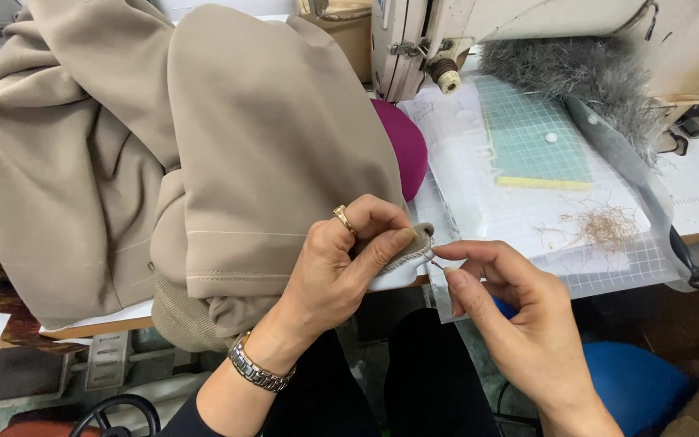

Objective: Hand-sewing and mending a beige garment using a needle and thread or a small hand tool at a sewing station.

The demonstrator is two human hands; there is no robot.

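A: Where's the beige garment (228,154) sitting?

B: It's heaped over the bench (82,328) across the upper left and centre of the frame, and one small edge of it (411,249) hangs down to the lower centre, right between the hands.

A: What's the left hand (337,271) doing?

B: It's clenched on that edge, thumb pressed on top, with a ring and a metal watch on it.

A: And the right hand (511,303)?

B: Just beside it, to the right. Finger and thumb are pinched on a thin needle (438,264) whose tip meets the fabric edge.

A: Anything behind them?

B: A sewing machine (527,32) at upper right, grey fuzzy fabric (584,77) under it, and a green gridded mat (531,133).
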